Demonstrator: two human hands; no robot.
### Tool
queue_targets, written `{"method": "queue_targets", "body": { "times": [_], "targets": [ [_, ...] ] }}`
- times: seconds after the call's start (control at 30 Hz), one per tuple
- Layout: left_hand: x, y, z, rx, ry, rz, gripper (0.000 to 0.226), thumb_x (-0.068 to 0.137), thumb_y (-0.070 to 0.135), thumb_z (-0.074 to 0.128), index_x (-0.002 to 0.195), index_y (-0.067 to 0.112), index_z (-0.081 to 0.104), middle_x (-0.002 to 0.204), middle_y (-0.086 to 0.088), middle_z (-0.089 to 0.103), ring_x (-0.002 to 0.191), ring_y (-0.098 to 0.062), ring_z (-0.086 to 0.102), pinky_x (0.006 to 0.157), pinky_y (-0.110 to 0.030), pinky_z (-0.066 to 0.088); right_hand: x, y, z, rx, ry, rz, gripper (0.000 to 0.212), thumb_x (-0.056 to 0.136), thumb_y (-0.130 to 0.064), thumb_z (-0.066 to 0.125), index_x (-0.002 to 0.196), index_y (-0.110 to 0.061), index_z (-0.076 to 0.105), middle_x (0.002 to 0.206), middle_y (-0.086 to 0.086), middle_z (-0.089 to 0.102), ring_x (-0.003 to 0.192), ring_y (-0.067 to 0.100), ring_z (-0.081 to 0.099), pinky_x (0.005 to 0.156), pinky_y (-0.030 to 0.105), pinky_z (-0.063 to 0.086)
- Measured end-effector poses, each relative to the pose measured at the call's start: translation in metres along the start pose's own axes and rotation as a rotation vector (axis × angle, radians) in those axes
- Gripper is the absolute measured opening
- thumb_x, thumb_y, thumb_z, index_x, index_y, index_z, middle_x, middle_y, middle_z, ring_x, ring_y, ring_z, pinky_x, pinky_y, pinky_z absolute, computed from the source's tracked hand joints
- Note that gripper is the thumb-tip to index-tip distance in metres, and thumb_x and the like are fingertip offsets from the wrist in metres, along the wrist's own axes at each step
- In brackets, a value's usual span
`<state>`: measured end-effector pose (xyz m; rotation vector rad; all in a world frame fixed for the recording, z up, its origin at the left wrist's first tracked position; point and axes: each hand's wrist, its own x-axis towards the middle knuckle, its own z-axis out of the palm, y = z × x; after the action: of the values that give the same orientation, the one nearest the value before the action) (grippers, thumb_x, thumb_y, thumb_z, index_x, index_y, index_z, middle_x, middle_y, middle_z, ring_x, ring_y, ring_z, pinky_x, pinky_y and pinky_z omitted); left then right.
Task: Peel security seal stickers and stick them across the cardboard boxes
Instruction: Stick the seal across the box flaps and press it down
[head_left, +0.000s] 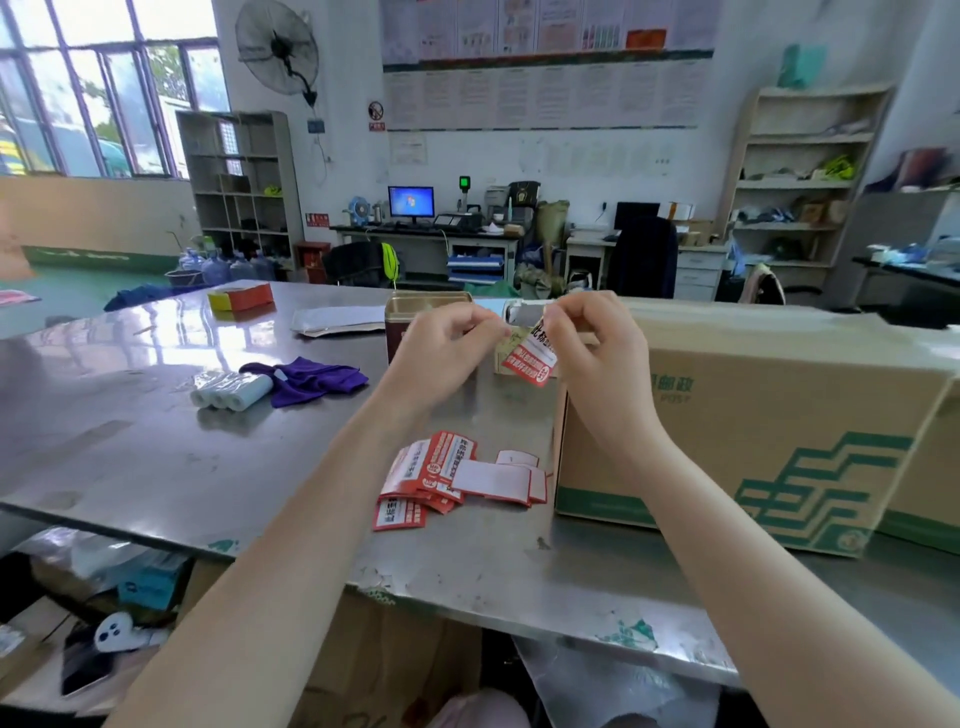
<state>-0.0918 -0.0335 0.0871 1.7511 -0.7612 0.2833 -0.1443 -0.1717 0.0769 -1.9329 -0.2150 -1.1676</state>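
Both hands are raised above the metal table (156, 447), pinching one red and white seal sticker (535, 358). My left hand (447, 343) pinches its upper left edge. My right hand (587, 338) pinches its top right corner, and the sticker hangs down between them. A pile of red and white seal stickers (452, 478) and backing papers lies on the table below my hands. A large cardboard box (769, 415) with green print stands to the right, its near left corner close to my right wrist.
A brown tin (415, 322) stands behind my left hand. A purple cloth (306, 382) and a pack of white rolls (228, 389) lie to the left. A red and yellow carton (241, 297) sits at the far side. Desks, chairs and shelves fill the background.
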Motion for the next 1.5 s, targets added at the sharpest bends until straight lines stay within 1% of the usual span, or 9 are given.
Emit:
{"method": "queue_targets", "body": {
  "times": [0.17,0.37,0.53,0.7,0.9,1.07,1.23,1.33,1.5],
  "targets": [
    [0.011,0.023,-0.006,0.151,-0.006,0.129,0.004,0.083,0.028,0.069,0.081,0.025,0.070,0.091,0.024,0.058,0.091,0.007,0.054,0.088,-0.019,0.041,0.026,-0.011,-0.006,-0.031,-0.016,0.003,0.015,0.090,-0.015,0.054,0.076,-0.019,0.059,0.077,-0.014,0.050,0.075,0.000,0.049,0.066,0.007,0.036],
    [0.041,0.029,-0.003,0.402,0.137,0.198,0.013,0.085,0.024,0.066,0.092,0.016,0.074,0.116,0.002,0.059,0.113,-0.015,0.050,0.104,-0.039,0.034,0.055,-0.011,-0.018,-0.099,-0.076,-0.003,0.016,0.093,-0.023,0.051,0.081,-0.020,0.062,0.090,-0.006,0.056,0.081,0.004,0.054,0.068,0.018,0.044],
    [0.064,0.034,0.007,0.120,0.209,0.050,0.012,0.090,0.017,0.060,0.083,0.015,0.070,0.081,0.011,0.063,0.079,0.000,0.055,0.067,-0.006,0.040,0.080,0.015,-0.039,-0.161,0.007,0.154,0.016,0.094,-0.028,0.048,0.094,-0.017,0.059,0.096,0.002,0.063,0.089,0.022,0.060,0.075,0.040,0.052],
    [0.093,0.017,0.027,-0.302,0.176,-0.369,0.012,0.088,0.017,0.063,0.079,0.010,0.068,0.072,0.004,0.067,0.065,-0.003,0.057,0.045,-0.008,0.040,0.095,0.041,-0.049,-0.185,-0.054,0.459,0.057,0.090,-0.053,0.044,0.101,0.001,0.060,0.082,0.009,0.059,0.078,0.018,0.054,0.083,0.050,0.053],
    [0.119,-0.003,0.055,-0.476,0.079,-0.632,0.011,0.084,0.018,0.067,0.075,0.013,0.064,0.075,0.000,0.063,0.063,-0.007,0.049,0.058,-0.019,0.036,0.110,0.053,-0.053,-0.220,-0.070,0.476,0.039,0.091,-0.035,0.053,0.073,-0.001,0.061,0.047,-0.001,0.033,0.043,0.012,0.025,0.041,0.018,0.027],
    [0.133,-0.020,0.070,-0.386,0.136,-0.613,0.022,0.081,0.021,0.070,0.097,0.006,0.069,0.100,-0.009,0.071,0.071,-0.011,0.050,0.059,-0.018,0.039,0.117,0.062,-0.056,-0.351,-0.124,0.510,0.028,0.087,-0.021,0.056,0.068,-0.001,0.060,0.079,0.034,0.057,0.041,0.011,0.025,0.046,0.024,0.026],
    [0.137,-0.035,0.077,-0.323,0.142,-0.593,0.037,0.083,0.021,0.068,0.113,-0.001,0.061,0.101,-0.008,0.061,0.080,-0.014,0.049,0.071,-0.023,0.040,0.117,0.071,-0.057,-0.362,-0.172,0.546,0.032,0.088,-0.023,0.057,0.079,0.006,0.068,0.072,0.025,0.058,0.051,0.015,0.036,0.048,0.026,0.029],
    [0.136,-0.043,0.081,-0.288,0.129,-0.595,0.037,0.082,0.023,0.069,0.110,0.000,0.061,0.105,-0.010,0.062,0.077,-0.014,0.050,0.066,-0.025,0.039,0.115,0.077,-0.056,-0.343,-0.154,0.565,0.027,0.086,-0.024,0.059,0.082,-0.001,0.073,0.088,0.026,0.067,0.064,0.020,0.045,0.056,0.030,0.037],
    [0.134,-0.052,0.086,-0.250,0.123,-0.621,0.046,0.081,0.026,0.071,0.116,-0.001,0.058,0.100,-0.008,0.059,0.071,-0.011,0.047,0.058,-0.024,0.036,0.113,0.076,-0.056,-0.347,-0.186,0.585,0.024,0.083,-0.021,0.058,0.070,-0.005,0.070,0.069,0.013,0.049,0.054,0.015,0.035,0.052,0.027,0.033]
  ]
}}
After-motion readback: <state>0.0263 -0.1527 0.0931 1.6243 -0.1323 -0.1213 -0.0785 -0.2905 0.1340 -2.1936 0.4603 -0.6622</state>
